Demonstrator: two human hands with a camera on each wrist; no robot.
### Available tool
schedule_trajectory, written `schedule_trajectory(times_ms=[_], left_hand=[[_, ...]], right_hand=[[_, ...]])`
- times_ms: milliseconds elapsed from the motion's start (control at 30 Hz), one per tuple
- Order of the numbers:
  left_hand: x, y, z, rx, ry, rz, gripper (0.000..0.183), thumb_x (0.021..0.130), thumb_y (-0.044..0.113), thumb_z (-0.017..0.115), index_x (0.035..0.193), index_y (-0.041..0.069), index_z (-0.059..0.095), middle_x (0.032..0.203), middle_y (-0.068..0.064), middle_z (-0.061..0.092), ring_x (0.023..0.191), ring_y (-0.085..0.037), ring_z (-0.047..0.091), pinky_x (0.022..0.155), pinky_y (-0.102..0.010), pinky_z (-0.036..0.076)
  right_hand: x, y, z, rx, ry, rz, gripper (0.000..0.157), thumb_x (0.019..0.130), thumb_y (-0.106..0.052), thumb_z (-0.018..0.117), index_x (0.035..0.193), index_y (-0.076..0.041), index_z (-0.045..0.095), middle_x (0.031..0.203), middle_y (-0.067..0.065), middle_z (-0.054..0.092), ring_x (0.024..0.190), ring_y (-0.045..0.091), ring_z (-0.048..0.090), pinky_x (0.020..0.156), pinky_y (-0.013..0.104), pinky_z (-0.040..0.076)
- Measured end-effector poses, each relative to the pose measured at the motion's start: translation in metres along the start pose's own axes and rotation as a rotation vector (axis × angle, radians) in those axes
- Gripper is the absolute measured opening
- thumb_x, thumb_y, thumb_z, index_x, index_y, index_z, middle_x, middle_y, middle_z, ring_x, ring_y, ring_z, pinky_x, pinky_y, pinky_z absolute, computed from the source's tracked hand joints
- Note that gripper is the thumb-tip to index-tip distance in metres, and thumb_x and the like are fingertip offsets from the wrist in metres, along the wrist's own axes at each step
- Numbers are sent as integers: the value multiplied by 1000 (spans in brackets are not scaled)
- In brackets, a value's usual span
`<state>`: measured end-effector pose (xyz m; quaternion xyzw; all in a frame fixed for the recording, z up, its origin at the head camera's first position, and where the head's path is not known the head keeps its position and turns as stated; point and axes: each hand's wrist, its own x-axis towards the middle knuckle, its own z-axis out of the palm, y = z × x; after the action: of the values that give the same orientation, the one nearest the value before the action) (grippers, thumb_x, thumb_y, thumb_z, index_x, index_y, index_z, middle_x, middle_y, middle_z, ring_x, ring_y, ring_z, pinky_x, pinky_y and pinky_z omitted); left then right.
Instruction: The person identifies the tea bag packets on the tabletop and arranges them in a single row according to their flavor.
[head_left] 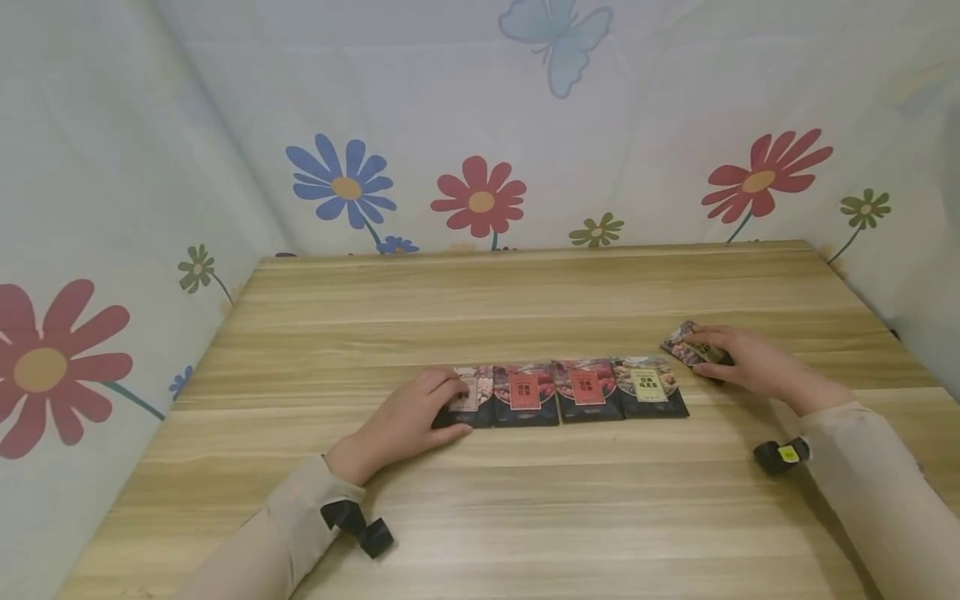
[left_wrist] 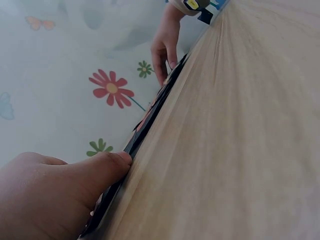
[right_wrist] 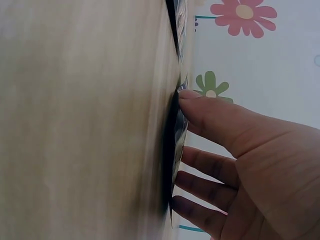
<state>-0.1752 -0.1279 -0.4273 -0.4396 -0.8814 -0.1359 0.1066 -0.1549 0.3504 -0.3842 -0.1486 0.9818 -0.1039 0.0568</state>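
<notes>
Four flat dark sachets lie side by side in a row on the wooden table. At the left end, my left hand [head_left: 412, 414] holds the pinkish-label sachet [head_left: 472, 398], fingers over its top and thumb [left_wrist: 117, 162] at its near edge; the hand covers its left part. Beside it come two red-label sachets, one [head_left: 525, 396] and another [head_left: 587, 390], then a yellow-green-label sachet [head_left: 650, 387]. My right hand [head_left: 753, 362] grips another sachet [head_left: 681, 342] between thumb and fingers, turned at an angle beyond the row's right end. In the right wrist view this sachet [right_wrist: 179, 130] is close over the table.
The wood-grain table [head_left: 480, 500] extends around the row on all sides. A white cloth backdrop [head_left: 420, 100] with printed flowers and a butterfly stands behind the table and along its sides. Black wrist cameras are strapped over both beige sleeves [head_left: 862, 450].
</notes>
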Motion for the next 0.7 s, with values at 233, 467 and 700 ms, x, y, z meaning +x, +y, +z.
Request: schedule_trajectory(times_ms=[233,467,700], left_hand=[[0,0,0,7,-4,-1,47,83,43,71,116,11,61,117,-8,60,112,-22,56,101,-37,48],[0,0,0,2,-6,1,48,83,44,70,116,10,61,117,-8,60,113,-23,56,102,-38,48],[0,0,0,1,-5,-1,47,83,43,70,116,11,62,117,-8,60,112,-22,56,102,-37,48]], right_hand=[[-1,-4,1,-33,14,9,54,92,-28,63,136,2,51,137,34,46,123,54,45,99,65,39],[-5,-7,4,-81,37,28,55,93,-33,62,135,1,51,135,35,47,121,54,45,98,66,40],[-7,-13,5,-97,62,59,53,93,-32,62,134,1,53,133,35,49,120,54,46,99,66,39]])
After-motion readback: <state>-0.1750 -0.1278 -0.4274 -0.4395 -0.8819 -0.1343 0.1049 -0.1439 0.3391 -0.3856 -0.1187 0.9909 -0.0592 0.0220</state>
